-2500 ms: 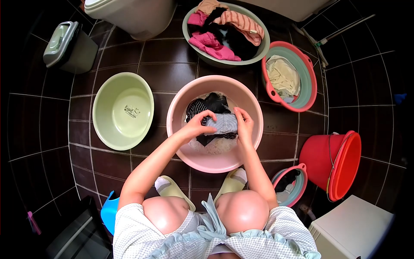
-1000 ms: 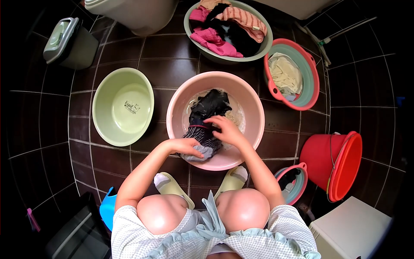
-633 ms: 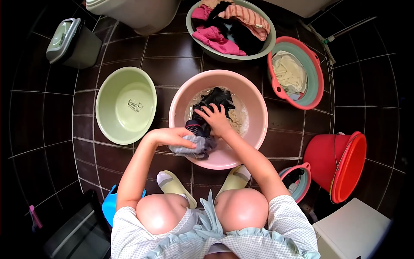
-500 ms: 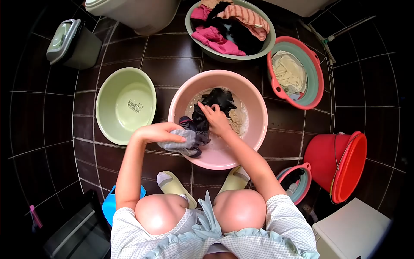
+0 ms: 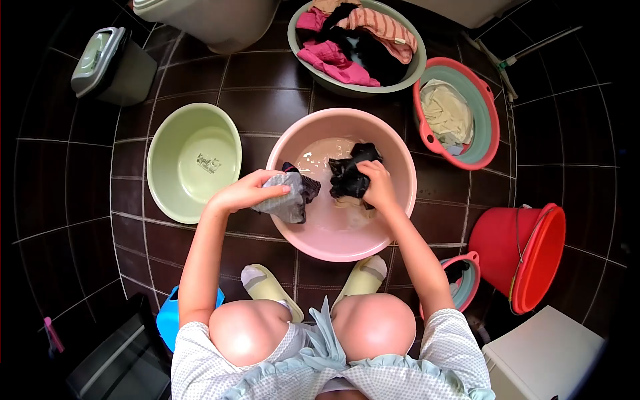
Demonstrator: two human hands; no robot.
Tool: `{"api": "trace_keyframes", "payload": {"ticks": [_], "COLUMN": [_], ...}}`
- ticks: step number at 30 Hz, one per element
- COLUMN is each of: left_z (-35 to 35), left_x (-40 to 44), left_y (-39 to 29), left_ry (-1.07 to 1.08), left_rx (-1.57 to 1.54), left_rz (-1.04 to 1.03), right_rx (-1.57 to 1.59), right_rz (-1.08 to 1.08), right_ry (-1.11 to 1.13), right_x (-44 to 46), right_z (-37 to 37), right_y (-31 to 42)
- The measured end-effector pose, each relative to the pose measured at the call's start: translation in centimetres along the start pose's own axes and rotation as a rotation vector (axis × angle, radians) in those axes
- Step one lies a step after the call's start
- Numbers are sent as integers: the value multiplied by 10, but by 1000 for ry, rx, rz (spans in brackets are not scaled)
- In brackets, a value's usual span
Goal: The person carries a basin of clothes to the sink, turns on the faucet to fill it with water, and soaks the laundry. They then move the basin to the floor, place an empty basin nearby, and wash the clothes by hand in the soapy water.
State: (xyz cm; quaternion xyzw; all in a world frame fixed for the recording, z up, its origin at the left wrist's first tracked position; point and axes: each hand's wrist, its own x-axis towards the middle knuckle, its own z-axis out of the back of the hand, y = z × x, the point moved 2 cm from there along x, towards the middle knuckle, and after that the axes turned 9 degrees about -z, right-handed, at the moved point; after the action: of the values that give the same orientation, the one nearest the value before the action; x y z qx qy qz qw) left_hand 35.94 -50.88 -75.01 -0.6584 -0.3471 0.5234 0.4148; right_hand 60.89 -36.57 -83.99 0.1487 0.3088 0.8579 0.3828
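Observation:
A pink basin (image 5: 398,143) with a little sudsy water stands in front of my feet. At its left rim my left hand (image 5: 241,195) is closed on a bunch of grey and dark socks (image 5: 288,200), which hangs partly over the basin. My right hand (image 5: 378,185) grips a bunched black cloth (image 5: 348,176) inside the basin, right of the middle; its exact kind is unclear. Under the black cloth a beige cloth (image 5: 348,202) shows in the water, partly hidden.
A pale green basin (image 5: 168,170) with a printed bottom sits to the left. Behind is a grey-green basin (image 5: 415,65) of pink, striped and black laundry. Rightward are a coral-rimmed basin (image 5: 495,127) with cream cloth, a red bucket (image 5: 497,243) and a small basin (image 5: 472,283).
My right hand has moved right with the black cloth gathered in it, away from the socks. My left hand has raised the socks slightly. The pink basin has shifted a little right.

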Motion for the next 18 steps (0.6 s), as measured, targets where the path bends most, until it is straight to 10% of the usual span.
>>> {"api": "trace_keyframes", "payload": {"ticks": [18], "left_z": [-48], "left_x": [109], "left_y": [23], "left_ry": [51], "left_rx": [-29], "left_rz": [-208], "right_rx": [-333], "right_rz": [44], "right_ry": [482], "right_x": [-77], "right_z": [-33], "right_y": [21]}}
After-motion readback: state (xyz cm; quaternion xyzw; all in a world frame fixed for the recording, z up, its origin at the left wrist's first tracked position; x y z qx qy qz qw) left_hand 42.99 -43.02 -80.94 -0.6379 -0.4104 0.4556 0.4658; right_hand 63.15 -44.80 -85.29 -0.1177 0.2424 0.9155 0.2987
